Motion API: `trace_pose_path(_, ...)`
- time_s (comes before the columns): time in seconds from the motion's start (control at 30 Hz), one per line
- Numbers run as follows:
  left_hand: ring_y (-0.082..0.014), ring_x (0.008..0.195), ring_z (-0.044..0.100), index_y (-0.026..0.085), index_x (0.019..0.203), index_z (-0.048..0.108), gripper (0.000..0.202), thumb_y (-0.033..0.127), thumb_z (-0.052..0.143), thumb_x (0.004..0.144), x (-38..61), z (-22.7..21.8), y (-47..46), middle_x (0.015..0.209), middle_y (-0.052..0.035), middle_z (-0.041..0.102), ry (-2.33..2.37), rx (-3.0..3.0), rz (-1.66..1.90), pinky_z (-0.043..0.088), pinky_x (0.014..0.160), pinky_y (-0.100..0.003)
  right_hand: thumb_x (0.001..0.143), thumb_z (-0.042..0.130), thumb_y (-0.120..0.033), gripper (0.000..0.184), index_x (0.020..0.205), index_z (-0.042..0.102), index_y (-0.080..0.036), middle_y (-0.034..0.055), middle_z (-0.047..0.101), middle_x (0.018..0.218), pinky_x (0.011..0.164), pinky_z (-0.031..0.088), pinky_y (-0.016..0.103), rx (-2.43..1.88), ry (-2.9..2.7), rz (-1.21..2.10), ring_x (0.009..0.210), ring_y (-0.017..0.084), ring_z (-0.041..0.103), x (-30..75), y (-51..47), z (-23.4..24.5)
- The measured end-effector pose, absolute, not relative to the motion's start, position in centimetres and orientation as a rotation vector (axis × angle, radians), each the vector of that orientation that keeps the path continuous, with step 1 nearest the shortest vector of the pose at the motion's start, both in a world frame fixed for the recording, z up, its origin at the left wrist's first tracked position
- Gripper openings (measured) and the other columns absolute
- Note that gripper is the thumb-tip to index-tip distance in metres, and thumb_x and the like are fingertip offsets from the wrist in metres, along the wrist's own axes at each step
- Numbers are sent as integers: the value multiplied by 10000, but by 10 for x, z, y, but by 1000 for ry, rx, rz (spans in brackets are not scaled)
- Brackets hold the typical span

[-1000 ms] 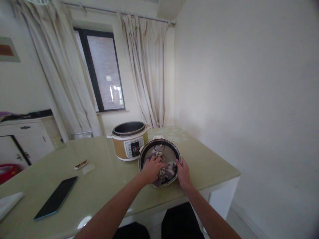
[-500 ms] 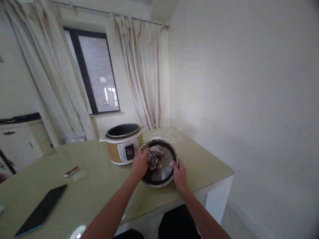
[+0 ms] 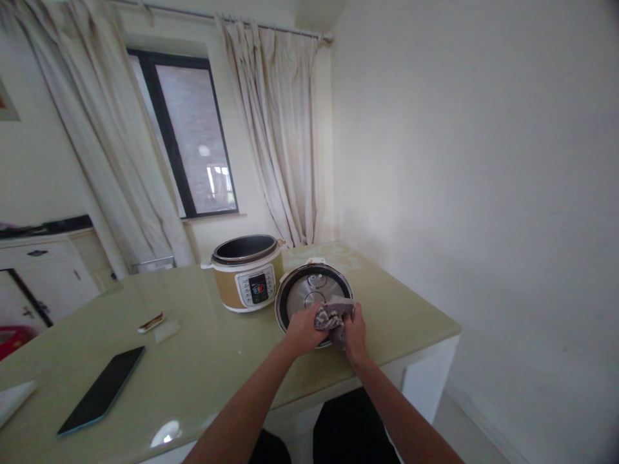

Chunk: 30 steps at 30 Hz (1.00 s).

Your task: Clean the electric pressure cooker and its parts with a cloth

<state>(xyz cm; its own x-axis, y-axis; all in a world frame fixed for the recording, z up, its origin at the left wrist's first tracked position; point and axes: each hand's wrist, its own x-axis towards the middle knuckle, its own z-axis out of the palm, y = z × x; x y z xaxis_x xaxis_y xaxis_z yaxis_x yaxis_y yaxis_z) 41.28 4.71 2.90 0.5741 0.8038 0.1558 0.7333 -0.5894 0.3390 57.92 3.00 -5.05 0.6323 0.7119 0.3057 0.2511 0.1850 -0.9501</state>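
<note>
A pressure cooker lid (image 3: pixel 309 293) lies upside down on the pale green table (image 3: pixel 207 348), its metal inner face showing. My left hand (image 3: pixel 300 330) is closed on a grey patterned cloth (image 3: pixel 331 317) pressed against the lid's near edge. My right hand (image 3: pixel 356 332) grips the lid's rim at its near right side, touching the cloth. The open cooker body (image 3: pixel 248 270), tan with a control panel, stands just left of the lid.
A dark phone (image 3: pixel 100 390) lies at the near left of the table, with a small object (image 3: pixel 151 321) and a clear wrapper beyond it. A white cabinet (image 3: pixel 43 270) stands at left. Curtains and a window are behind; a white wall is at right.
My left hand has dragged the cloth from the lid's far left side back to its near edge, beside my right hand. The camera view has shifted slightly.
</note>
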Motion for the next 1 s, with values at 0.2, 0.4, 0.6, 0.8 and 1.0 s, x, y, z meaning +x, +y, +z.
trace_pose_path(0.2,-290,1200,684,275,1316,631,423,295,646,894,399,25,56,1268,-82,724,1193,2660,484,520,1023,-375,859,451,-457,409,1119,652,-213,113,767,1074,895,498,367,-1389,-876,373,1021,287,696,580,30,-49)
trace_pose_path(0.4,-328,1287,609,348,1412,627,634,55,578,852,364,35,73,1427,-114,619,1447,2887,338,482,1064,-475,893,482,-512,404,1086,672,-212,138,768,1111,952,507,399,-1419,-1038,377,1057,305,700,592,42,-48)
trace_pose_path(0.6,-335,1262,606,312,1426,627,672,0,527,839,361,32,92,1401,-127,627,1656,2779,612,490,1028,-467,910,486,-512,355,1018,668,-227,117,768,1012,892,526,402,-1434,-1150,390,956,299,700,607,52,-49)
trace_pose_path(0.8,-328,1201,631,200,1355,654,427,157,573,938,388,39,115,1337,-161,649,1903,2265,1280,493,1041,-431,932,485,-507,391,1113,676,-218,130,763,1114,964,529,418,-1394,-1167,394,1061,303,699,608,53,-55)
trace_pose_path(1.0,-316,1130,694,198,1300,665,386,254,633,920,426,48,115,1241,-158,707,1686,2289,1086,513,972,-404,932,514,-445,377,1184,687,-223,119,765,1180,1007,521,420,-1344,-1185,437,1111,297,700,609,50,-56)
